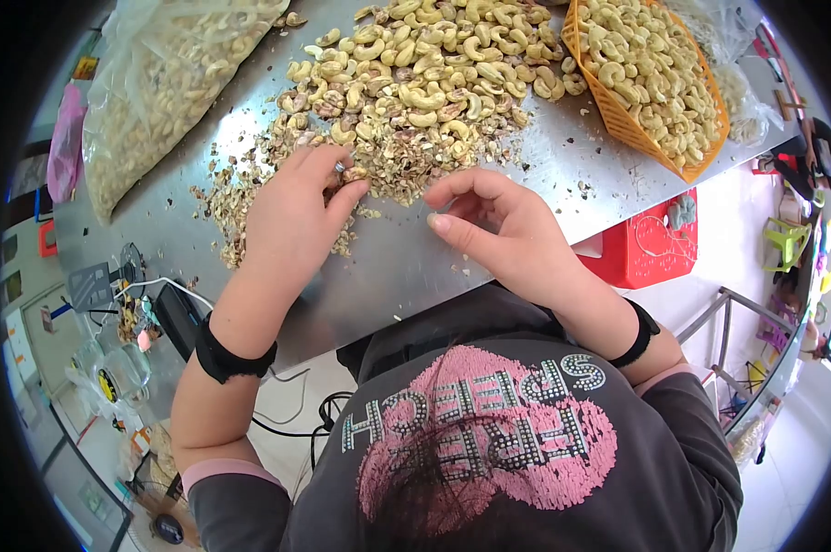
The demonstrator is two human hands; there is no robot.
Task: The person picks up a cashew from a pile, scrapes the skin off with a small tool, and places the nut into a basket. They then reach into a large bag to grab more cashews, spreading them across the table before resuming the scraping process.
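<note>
My left hand [294, 207] is over the near edge of the heap, its thumb and fingers closed on a cashew nut [355, 173] with brownish skin on it. A ring shows on one of its fingers. To the right, my right hand [512, 225] hovers near the bare metal with thumb and forefinger apart and nothing visible between them; its other fingers curl underneath, partly hidden. Beyond both hands spreads a pile of cashews [434, 55], some pale, some with dark skin. Broken skins and small bits [392, 166] lie along its near side.
A clear plastic bag of cashews [176, 83] rests at the left of the metal table [378, 285]. An orange basket [618, 120] full of pale cashews stands at the right. Below the table's right edge is a red stool [650, 248]. Cables [328, 409] hang at the lower left.
</note>
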